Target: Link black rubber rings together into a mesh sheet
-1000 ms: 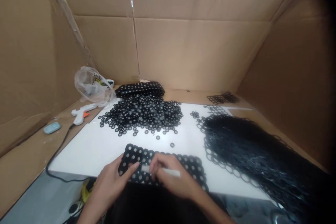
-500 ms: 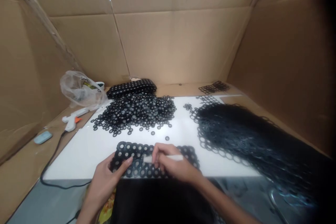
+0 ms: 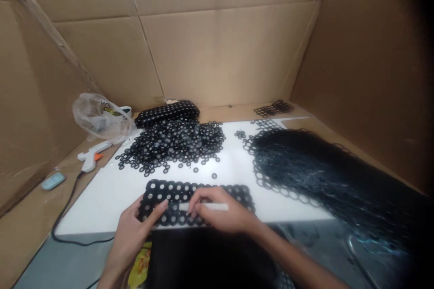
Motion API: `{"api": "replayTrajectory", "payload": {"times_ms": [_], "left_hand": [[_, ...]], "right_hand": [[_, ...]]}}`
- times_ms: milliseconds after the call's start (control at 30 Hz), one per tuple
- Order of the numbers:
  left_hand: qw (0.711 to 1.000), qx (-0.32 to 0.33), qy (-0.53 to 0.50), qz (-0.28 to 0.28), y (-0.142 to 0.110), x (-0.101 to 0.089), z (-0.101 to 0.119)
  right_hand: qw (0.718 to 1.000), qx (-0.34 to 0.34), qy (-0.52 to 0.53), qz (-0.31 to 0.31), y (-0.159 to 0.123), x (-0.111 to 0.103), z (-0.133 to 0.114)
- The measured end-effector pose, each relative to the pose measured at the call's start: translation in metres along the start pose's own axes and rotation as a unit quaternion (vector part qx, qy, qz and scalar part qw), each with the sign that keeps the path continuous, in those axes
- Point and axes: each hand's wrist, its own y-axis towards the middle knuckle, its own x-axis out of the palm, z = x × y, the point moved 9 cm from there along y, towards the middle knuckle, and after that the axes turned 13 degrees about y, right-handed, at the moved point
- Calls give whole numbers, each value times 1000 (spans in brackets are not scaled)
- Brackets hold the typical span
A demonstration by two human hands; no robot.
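Observation:
At the table's front edge lies a black panel of joined rings with pale round centres point(image 3: 162, 189). My left hand point(image 3: 135, 230) grips its left end, thumb on top and the other fingers largely hidden behind and beneath. A slim white stick point(image 3: 217, 207) is pinched in the closed fingers of my right hand point(image 3: 217, 212), lying almost level. The stick's left tip is over the middle of the panel; whether it touches the rings I cannot tell. Part of the panel is covered by my right hand.
Beyond the panel is a heap of loose black rings point(image 3: 172, 144), with a folded dotted black piece point(image 3: 169, 112) behind it. To the right spreads black ring netting point(image 3: 305, 167). Leftward are a glue gun point(image 3: 90, 160), a pale blue case point(image 3: 53, 181) and a plastic bag point(image 3: 98, 115). Cardboard walls surround the white table point(image 3: 88, 207).
The view has shifted slightly. My right hand and the white stick are a little further left over the panel; my left hand keeps its grip.

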Motion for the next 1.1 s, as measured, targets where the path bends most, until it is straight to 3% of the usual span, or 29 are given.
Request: {"api": "replayTrajectory", "payload": {"times_ms": [100, 267, 500, 733, 1000, 1100], "left_hand": [[1000, -3, 0, -7, 1, 0, -2], [1000, -4, -15, -9, -1, 1, 2], [995, -18, -94, -6, -7, 1, -3], [996, -11, -93, 0, -7, -3, -3], [994, -7, -106, 2, -10, -1, -5], [998, -5, -70, 6, -12, -3, 3]], "right_hand": [[996, 43, 67, 48, -3, -13, 7], [996, 47, 39, 69, -6, -19, 5], [998, 37, -40, 26, -4, -9, 5], [996, 40, 49, 59, -6, -15, 8], [997, -2, -74, -19, -4, 1, 0], [999, 11, -30, -4, -3, -1, 3]]}}
